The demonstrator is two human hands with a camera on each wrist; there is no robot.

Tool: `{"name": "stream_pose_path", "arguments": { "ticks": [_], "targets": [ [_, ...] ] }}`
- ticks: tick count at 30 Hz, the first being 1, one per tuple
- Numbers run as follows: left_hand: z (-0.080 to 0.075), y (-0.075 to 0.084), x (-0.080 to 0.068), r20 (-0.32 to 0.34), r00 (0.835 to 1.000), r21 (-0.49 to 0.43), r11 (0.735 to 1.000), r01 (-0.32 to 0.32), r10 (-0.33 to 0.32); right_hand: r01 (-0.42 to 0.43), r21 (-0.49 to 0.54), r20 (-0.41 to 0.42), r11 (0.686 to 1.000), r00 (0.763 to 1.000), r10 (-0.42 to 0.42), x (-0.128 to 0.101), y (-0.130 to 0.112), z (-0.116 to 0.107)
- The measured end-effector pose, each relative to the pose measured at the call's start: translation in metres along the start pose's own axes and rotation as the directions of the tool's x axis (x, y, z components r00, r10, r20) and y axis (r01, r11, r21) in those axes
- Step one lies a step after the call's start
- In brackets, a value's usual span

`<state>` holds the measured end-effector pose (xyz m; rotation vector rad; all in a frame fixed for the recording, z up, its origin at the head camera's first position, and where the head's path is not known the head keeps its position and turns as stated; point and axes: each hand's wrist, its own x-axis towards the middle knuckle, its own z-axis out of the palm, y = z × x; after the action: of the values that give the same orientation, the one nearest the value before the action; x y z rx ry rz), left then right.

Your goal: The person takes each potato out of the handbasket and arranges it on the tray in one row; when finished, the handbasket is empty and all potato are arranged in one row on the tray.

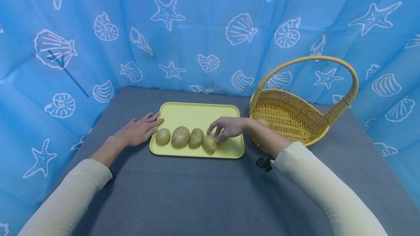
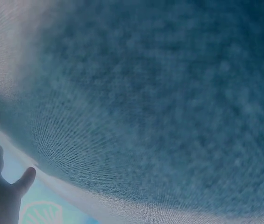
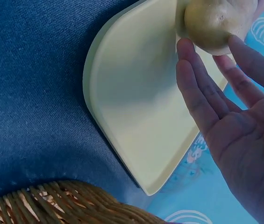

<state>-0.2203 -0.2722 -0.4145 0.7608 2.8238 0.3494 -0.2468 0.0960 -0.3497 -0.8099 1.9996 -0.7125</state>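
Four potatoes [image 1: 185,137] on tray [image 1: 197,114] — right hand [image 1: 226,128] touches the last.

no readable text, labels or numbers

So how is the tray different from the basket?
The tray is flat, smooth and pale yellow; the basket is deep, woven and golden brown. The basket has a tall looped handle; the tray has none. Four potatoes sit in a row on the tray, the right hand touching one. Both rest on the grey table.
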Motion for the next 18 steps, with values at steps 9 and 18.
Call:
{"name": "stream_pose_path", "arguments": {
  "ticks": [9,18],
  "targets": [
    [0.0,-0.001,0.0,0.0,1.0,0.028,1.0,0.001,-0.001,-0.016,-0.049,-0.057,0.999,0.998,0.013,-0.036,-0.012,-0.014],
    [0.002,-0.001,0.001,-0.002,1.0,0.038,0.999,0.01,-0.01,-0.005,-0.113,-0.168,0.994,0.986,-0.014,-0.107,-0.004,-0.046]
  ]
}}
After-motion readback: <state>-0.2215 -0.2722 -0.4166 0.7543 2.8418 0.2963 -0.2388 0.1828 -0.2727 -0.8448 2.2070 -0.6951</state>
